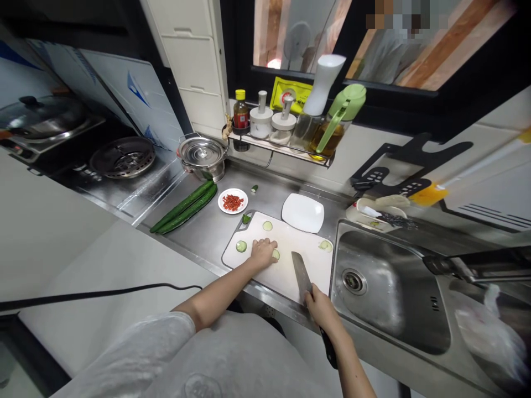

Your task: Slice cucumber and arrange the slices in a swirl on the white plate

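Observation:
On a white cutting board (pixel 286 276), my left hand (pixel 262 253) is closed over a piece of cucumber (pixel 276 255), whose pale cut face shows between fingers and thumb. My right hand (pixel 322 309) grips a kitchen knife (pixel 301 269) by its black handle. The blade is over the board, to the right of my left hand and apart from the cucumber. A cucumber slice (pixel 267 226), a green-skinned piece (pixel 241 246) and a few slices (pixel 326 245) at the right corner lie on the board.
Behind the board stand a white plate (pixel 302 213) and a small plate (pixel 221 207) of chopped red bits. Two whole cucumbers (pixel 186 207) and a steel pot (pixel 203 156) are to the left. A sink (pixel 373 309) adjoins on the right. Seasonings fill a wall rack (pixel 282 145).

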`<state>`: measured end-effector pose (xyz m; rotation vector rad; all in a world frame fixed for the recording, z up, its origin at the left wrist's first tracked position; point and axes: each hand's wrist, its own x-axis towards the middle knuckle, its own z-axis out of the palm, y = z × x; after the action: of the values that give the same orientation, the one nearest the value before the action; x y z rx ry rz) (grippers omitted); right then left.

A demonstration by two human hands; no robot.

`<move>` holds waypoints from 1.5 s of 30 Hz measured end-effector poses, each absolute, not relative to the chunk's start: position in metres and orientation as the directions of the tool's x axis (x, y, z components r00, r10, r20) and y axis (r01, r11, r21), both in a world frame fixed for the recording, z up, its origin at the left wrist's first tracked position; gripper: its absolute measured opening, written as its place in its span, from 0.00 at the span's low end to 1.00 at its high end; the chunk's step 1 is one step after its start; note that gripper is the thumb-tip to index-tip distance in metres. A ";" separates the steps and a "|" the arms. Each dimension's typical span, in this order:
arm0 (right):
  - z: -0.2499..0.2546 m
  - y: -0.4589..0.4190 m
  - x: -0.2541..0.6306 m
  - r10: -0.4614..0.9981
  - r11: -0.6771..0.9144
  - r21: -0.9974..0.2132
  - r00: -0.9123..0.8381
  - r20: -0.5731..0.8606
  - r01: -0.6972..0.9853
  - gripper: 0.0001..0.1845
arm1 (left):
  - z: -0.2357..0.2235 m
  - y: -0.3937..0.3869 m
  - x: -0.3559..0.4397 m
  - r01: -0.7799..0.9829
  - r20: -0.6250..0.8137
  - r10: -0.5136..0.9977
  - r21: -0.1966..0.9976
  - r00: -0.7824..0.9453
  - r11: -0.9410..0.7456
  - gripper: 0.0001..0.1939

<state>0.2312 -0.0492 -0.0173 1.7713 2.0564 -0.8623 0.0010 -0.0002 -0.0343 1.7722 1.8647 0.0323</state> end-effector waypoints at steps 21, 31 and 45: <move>-0.019 -0.051 0.232 0.793 0.035 -0.264 -0.188 -0.580 0.964 0.17 | -0.019 -0.028 -0.034 0.741 -0.287 0.956 0.631 -0.052 0.230 0.11; -0.019 -0.049 0.230 0.786 0.043 -0.274 -0.202 -0.585 0.961 0.14 | -0.032 -0.040 -0.101 0.761 -0.324 0.934 0.566 -0.150 0.318 0.14; -0.013 -0.048 0.229 0.774 -0.001 -0.294 -0.185 -0.606 0.956 0.14 | -0.037 -0.036 -0.111 0.824 -0.308 0.924 0.445 -0.227 0.351 0.11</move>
<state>0.2291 -0.0483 -0.0132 1.8052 2.0081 -0.9678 -0.1106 -0.0357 -0.0372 1.5176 2.1003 0.2540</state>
